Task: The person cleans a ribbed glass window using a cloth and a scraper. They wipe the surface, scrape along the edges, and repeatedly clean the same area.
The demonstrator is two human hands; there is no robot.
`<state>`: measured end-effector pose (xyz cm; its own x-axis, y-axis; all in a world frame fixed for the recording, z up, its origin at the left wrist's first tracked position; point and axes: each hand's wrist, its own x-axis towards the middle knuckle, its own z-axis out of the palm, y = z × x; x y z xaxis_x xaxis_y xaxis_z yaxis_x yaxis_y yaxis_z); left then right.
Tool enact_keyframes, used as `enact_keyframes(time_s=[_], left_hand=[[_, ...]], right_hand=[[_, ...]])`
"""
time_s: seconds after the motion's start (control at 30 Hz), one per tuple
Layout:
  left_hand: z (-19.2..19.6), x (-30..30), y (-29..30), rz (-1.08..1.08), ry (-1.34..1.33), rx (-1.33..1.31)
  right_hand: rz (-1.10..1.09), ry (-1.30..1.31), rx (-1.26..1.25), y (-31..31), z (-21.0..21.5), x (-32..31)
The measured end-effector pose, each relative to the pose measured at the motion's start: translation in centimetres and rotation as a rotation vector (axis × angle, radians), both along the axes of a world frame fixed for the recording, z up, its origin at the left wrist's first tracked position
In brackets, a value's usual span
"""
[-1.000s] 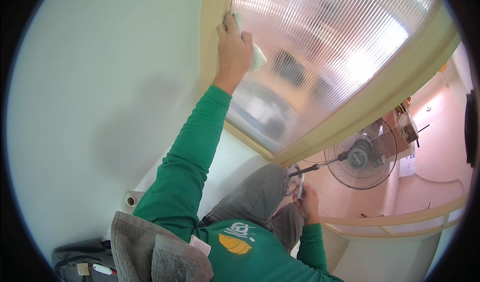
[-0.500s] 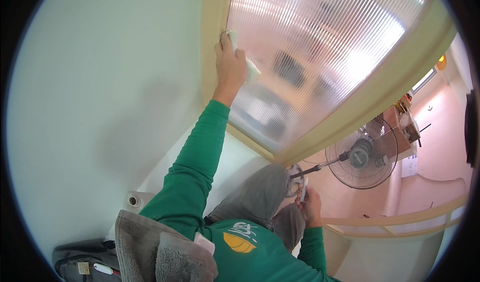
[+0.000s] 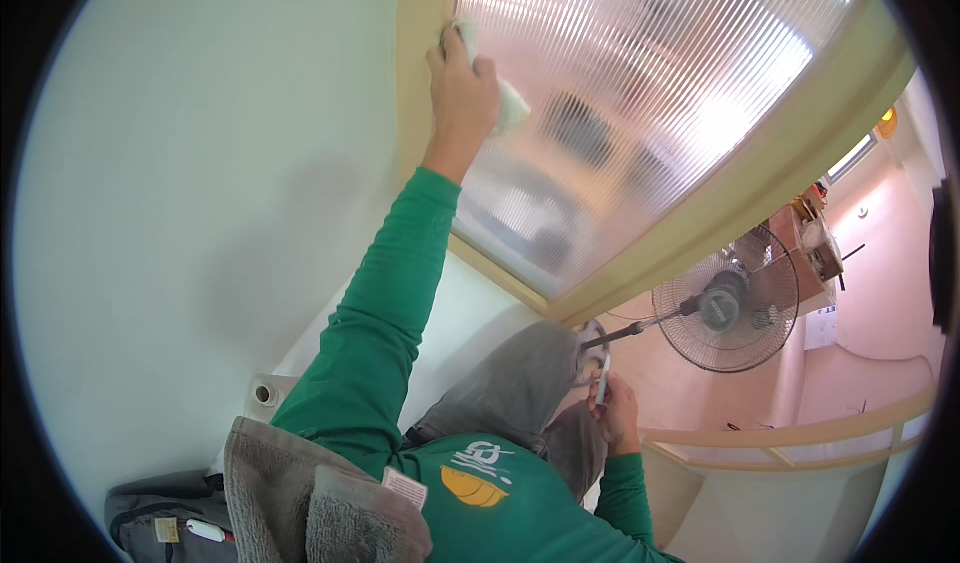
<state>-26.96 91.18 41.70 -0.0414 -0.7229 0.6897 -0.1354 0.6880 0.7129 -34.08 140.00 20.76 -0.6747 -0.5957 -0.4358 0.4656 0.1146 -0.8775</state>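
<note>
High on the left, my left hand [image 3: 464, 103] is closed around a white cloth [image 3: 513, 109] and holds it against the ribbed translucent pane [image 3: 640, 73], close to the pane's left edge. Part of the cloth sticks out on both sides of the fingers. A cream frame [image 3: 690, 218] surrounds the pane. Lower right, beside my knee, my right hand [image 3: 622, 415] grips a slim, whitish, stick-like object [image 3: 603, 379]. Its exact kind is too small to make out.
A standing fan [image 3: 722, 303] is right of the frame, with a cream railing [image 3: 800, 438] below it. A pale wall [image 3: 200, 163] rises at left. A white roll [image 3: 264, 395], grey towel [image 3: 290, 493] and dark bag [image 3: 165, 513] are at lower left.
My left hand has moved upward along the pane's left edge with the cloth. My right hand stays almost where it was, still gripping the slim object.
</note>
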Motion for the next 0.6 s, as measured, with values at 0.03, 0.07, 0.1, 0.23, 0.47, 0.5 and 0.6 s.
enact_keyframes(time_s=[0.03, 0.07, 0.1, 0.23, 0.47, 0.5, 0.6], left_hand=[[1.3, 0.1, 0.3, -0.018, -0.005, 0.029], [1.8, 0.1, 0.4, -0.037, -0.010, 0.058], [0.5, 0.1, 0.5, -0.030, -0.021, 0.063], [-8.8, -0.1, 1.5, -0.011, -0.014, 0.133], [-5.6, -0.8, 1.1, 0.004, 0.007, 0.099], [-2.5, -0.8, 1.2, -0.029, -0.002, 0.102], [-2.7, -0.3, 0.8, -0.015, 0.021, 0.056]], right_hand=[[0.000, 0.001, -0.008, -0.1, 0.1, 0.1], [0.000, 0.002, -0.016, -0.1, 0.2, 0.3], [-0.001, 0.003, -0.023, -0.2, 0.3, 0.4], [0.024, -0.024, -0.062, -1.2, 0.5, 0.3], [-0.024, -0.036, -0.031, -0.5, 0.6, 0.5], [-0.056, -0.037, -0.014, -0.3, 0.7, 0.6], [-0.034, -0.027, -0.056, -0.5, 0.5, 0.8]])
